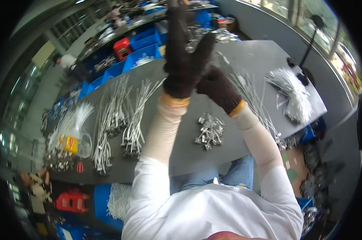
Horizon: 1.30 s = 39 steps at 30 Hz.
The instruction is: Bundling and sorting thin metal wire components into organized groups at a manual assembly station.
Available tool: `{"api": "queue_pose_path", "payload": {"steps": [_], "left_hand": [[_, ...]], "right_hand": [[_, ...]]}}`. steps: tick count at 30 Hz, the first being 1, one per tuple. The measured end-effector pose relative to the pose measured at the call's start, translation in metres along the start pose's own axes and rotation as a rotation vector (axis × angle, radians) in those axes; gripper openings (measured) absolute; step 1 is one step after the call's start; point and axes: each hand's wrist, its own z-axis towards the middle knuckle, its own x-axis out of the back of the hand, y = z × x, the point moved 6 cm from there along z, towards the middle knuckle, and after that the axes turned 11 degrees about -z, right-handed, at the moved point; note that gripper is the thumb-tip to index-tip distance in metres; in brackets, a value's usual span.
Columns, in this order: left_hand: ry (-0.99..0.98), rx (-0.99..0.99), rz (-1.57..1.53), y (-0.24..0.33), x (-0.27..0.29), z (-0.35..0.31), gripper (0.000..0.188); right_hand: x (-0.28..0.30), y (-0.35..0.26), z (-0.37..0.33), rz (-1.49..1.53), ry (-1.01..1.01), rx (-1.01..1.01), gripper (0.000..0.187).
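Head view: left hand [184,60] raised high above table, dark knit glove, fingers stretched straight up, open, holding nothing. Right hand [217,86] just beside and touching left glove near wrist and thumb base, fingers curled on glove fabric; looks like gripping the glove, grip partly hidden. Both well above grey table [249,56]. Nearest work item: small pile of metal clips [210,131] on table, below and toward body from hands, slightly to right, closer to right forearm; long axis roughly away-and-toward body. Further left: bundles of silver ties [133,116] lying lengthwise away from body, plastic bag [75,140] with yellow piece. Far right: heap of white ties [293,94]. Blue bins [143,52] behind table.
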Motion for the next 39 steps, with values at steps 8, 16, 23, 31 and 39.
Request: {"api": "queue_pose_path", "payload": {"steps": [8, 16, 23, 31, 39], "left_hand": [[-0.12, -0.197, 0.474, 0.034, -0.005, 0.022, 0.032], [0.213, -0.437, 0.366, 0.073, -0.011, 0.022, 0.043], [0.316, -0.53, 0.571, 0.058, -0.018, 0.019, 0.034], [0.07, -0.282, 0.599, 0.049, -0.021, 0.027, 0.03], [-0.159, -0.243, 0.638, 0.021, -0.022, 0.018, 0.038]], "right_hand": [[0.016, -0.067, 0.007, 0.032, 0.141, 0.277, 0.02], [0.102, -0.019, 0.029, -0.608, 0.257, 0.486, 0.023], [0.108, -0.003, 0.041, -0.538, 0.265, 0.367, 0.04], [0.144, 0.007, 0.062, -0.559, 0.238, 0.438, 0.046], [0.154, 0.01, 0.071, -0.24, 0.165, 0.439, 0.048]]}}
